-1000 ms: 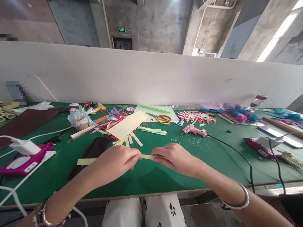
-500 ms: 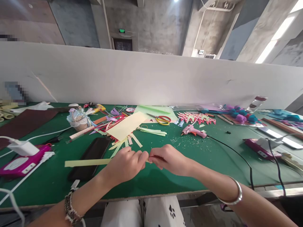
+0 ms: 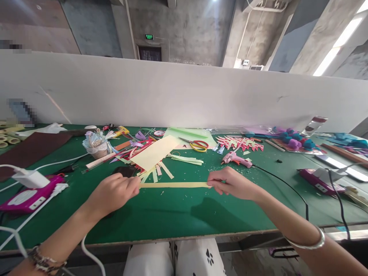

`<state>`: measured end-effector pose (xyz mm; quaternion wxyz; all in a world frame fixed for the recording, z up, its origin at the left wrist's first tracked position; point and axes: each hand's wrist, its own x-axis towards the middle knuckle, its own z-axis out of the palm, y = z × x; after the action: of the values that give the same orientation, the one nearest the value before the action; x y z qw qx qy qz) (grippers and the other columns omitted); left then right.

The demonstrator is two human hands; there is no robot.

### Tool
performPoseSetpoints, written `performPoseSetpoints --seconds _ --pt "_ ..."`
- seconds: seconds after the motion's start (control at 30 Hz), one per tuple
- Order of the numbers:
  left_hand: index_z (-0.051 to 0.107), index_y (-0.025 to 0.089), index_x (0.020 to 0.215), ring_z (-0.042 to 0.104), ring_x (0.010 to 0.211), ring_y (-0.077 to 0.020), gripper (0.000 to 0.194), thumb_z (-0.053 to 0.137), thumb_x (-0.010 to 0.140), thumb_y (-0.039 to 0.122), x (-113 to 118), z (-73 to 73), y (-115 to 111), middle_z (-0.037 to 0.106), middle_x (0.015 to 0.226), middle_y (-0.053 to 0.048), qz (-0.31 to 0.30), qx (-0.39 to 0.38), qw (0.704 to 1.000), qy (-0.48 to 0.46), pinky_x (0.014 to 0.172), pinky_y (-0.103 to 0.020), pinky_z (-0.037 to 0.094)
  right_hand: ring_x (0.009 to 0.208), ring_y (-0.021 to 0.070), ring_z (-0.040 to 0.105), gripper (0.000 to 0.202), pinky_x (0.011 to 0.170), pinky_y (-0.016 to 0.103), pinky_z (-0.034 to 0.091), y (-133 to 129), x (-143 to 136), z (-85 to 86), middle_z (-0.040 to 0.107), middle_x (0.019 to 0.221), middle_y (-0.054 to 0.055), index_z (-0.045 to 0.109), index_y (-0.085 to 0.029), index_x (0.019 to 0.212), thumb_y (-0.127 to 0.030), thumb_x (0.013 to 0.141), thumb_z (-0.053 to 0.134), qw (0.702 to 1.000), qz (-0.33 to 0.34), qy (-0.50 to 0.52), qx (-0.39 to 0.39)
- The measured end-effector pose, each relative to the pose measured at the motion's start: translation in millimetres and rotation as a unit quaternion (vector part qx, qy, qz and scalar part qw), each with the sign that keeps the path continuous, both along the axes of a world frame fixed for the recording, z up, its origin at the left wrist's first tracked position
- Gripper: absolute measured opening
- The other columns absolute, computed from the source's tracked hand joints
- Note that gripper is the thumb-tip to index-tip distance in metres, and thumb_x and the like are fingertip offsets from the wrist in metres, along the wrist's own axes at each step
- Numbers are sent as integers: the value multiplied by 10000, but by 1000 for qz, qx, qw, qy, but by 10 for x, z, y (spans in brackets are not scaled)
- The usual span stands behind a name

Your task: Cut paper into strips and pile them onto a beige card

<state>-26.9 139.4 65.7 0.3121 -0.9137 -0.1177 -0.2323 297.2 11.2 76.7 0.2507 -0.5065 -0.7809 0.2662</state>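
Note:
A pale yellow paper strip (image 3: 174,185) stretches level between my two hands above the green table. Its left end is pinched in my left hand (image 3: 117,191), whose fingers are closed in front of a black phone (image 3: 124,171). My right hand (image 3: 230,184) pinches the strip's other end, fingers closed, just below a pink glue gun (image 3: 236,159). Behind the strip lie a cream paper sheet (image 3: 155,152), cut pale green strips (image 3: 186,159) and scissors (image 3: 198,145) with red and yellow handles.
Magenta power strips sit at the left (image 3: 28,197) and right (image 3: 320,182), with white and black cables. A wrapped pot (image 3: 97,147) stands at back left. Red and pink cut paper (image 3: 240,143), pompoms (image 3: 294,143) and a clear bottle (image 3: 314,126) are at back right, before a white partition (image 3: 184,96).
My hands were together at the middle and have moved apart, left hand leftward and right hand rightward. The strip, which stuck out to the left before, now spans the gap between them.

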Motion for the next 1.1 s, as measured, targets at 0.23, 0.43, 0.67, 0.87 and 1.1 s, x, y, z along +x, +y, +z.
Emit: performPoseSetpoints --seconds 0.23,0.43,0.67,0.87,1.1 --pt "473 194 612 455 483 -102 286 335 858 150 -396 123 125 453 465 52 162 11 987 18 559 -234 327 421 62 433 327 451 185 352 -141 249 87 511 522 -26 530 -162 717 -341 926 353 997 -50 -53 37" --pt "449 166 1207 552 970 -207 387 422 868 350 237 193 -229 594 1077 -80 15 -93 993 -68 856 -316 392 562 99 494 343 543 219 349 -57 -80 54 586 662 23 596 -167 851 -330 948 310 979 24 -142 147" --pt "625 212 898 555 654 -138 278 375 920 332 627 106 -423 639 693 -4 -18 -188 982 -23 696 -285 369 592 111 504 352 568 231 340 3 -170 26 605 683 20 600 -185 867 -326 955 290 966 48 -191 168" --pt "554 196 616 446 438 -115 386 341 927 282 659 -45 -494 473 396 45 12 -359 933 36 496 -220 297 671 130 538 267 810 326 357 -7 -291 -31 606 748 32 601 -186 788 -266 921 383 940 -5 -286 188" --pt "494 181 576 420 377 -81 394 341 912 319 802 -68 -613 408 365 61 34 -556 830 9 435 -183 291 461 95 354 139 520 225 281 44 -737 -204 509 542 -24 531 -186 684 -140 756 422 955 -28 -235 177"
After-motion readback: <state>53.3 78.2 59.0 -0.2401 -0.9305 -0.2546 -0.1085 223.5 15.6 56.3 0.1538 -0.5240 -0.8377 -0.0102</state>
